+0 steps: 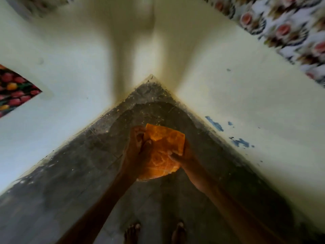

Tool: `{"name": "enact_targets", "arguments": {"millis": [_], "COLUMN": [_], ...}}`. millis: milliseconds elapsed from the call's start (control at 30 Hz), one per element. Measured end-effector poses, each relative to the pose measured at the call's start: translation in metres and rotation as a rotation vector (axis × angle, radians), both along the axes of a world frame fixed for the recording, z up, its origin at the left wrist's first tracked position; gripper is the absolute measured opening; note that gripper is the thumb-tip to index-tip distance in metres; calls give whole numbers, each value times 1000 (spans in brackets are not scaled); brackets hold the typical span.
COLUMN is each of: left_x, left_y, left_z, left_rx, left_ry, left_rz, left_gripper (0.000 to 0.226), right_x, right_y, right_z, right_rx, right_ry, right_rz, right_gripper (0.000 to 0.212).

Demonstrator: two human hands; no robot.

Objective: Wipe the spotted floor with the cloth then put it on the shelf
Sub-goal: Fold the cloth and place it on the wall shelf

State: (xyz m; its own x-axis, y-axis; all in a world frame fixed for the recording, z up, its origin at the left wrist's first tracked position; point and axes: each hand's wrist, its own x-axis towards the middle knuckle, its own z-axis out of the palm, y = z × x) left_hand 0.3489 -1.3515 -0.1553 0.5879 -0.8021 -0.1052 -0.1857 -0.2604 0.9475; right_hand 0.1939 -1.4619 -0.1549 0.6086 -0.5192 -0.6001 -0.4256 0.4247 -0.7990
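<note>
An orange cloth hangs in the air in front of me, held between both hands above the floor. My left hand grips its left edge and my right hand pinches its right side. Below and beyond it lies the dark grey floor, narrowing into a wall corner. Pale specks and crumbs are scattered along the floor near the corner and the left wall base. No shelf is in view.
Two pale walls meet at the corner ahead. A fruit-patterned cloth hangs at the left and a flowered fabric at the upper right. Blue paint marks dot the right wall. My bare feet stand at the bottom.
</note>
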Motion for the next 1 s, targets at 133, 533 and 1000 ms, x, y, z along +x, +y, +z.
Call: {"name": "enact_targets", "arguments": {"millis": [133, 533, 1000], "left_x": [-9, 25, 124], "left_y": [30, 185, 397], "left_z": [143, 436, 521], "left_rx": [79, 169, -32], "left_ry": [44, 151, 318], "left_rz": [-4, -329, -180], "left_gripper": [30, 51, 61], "right_x": [-17, 8, 121], "right_y": [33, 160, 372], "right_z": [140, 409, 514], "right_rx": [81, 68, -313], "right_ry": [-10, -46, -70], "right_rz": [32, -116, -64], "right_gripper": [79, 63, 40]}}
